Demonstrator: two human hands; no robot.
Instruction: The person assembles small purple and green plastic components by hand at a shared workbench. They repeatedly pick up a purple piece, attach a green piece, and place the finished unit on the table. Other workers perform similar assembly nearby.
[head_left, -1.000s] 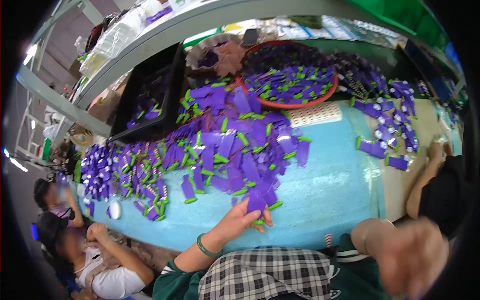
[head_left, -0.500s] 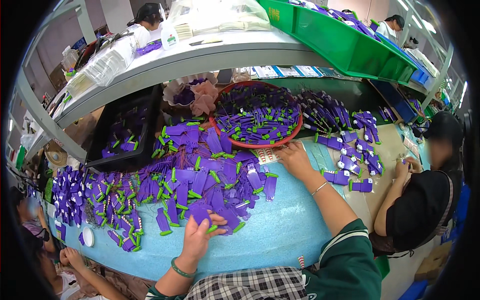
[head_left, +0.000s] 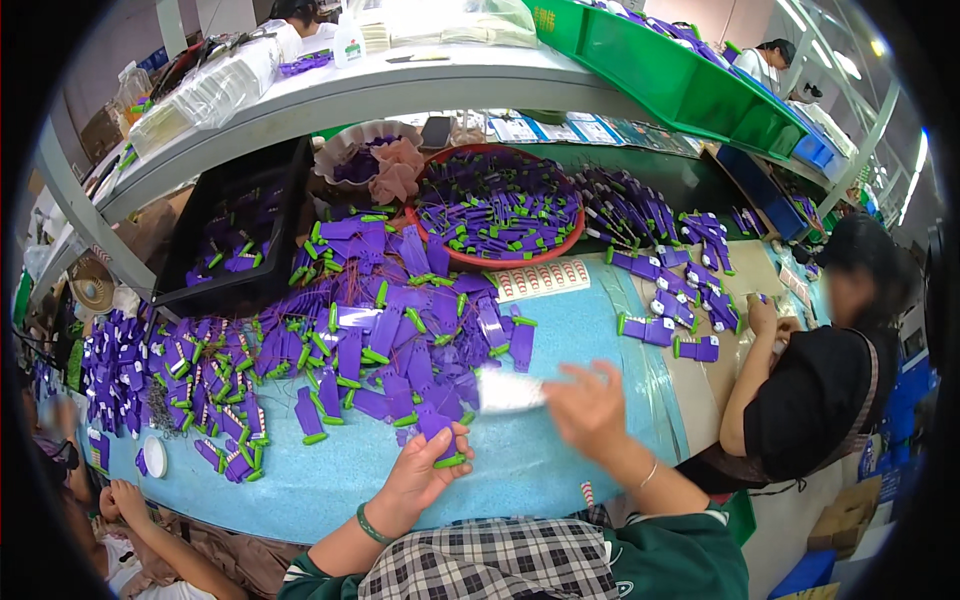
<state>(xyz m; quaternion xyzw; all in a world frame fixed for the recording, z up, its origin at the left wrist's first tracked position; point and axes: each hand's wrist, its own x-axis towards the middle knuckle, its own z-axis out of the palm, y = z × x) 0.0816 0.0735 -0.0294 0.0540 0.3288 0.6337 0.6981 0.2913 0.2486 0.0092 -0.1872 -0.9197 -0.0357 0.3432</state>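
My left hand (head_left: 418,478) is closed on a purple piece with a green end (head_left: 434,424), thumb and fingers at its lower part. Right of it my right hand (head_left: 592,412) hangs over the blue tabletop, its fingers smeared by motion. A blurred white patch (head_left: 512,391) shows at its fingertips; I cannot tell what it is. Just beyond lies a heap of similar purple pieces with green ends (head_left: 385,330). Flat on the table, in front of the red basket, is a sheet of red-and-white striped stickers (head_left: 545,281).
A red round basket (head_left: 572,240) full of purple and green pieces stands at the back, beside a black tray (head_left: 282,265). Overhead a grey-edged shelf (head_left: 420,92) crosses the table, with a green bin (head_left: 660,75) on it. Other people sit close on both sides.
My right hand has left the sticker sheet and come back toward me, near my left hand. My left hand has shifted slightly right and nearer, still holding the purple piece.
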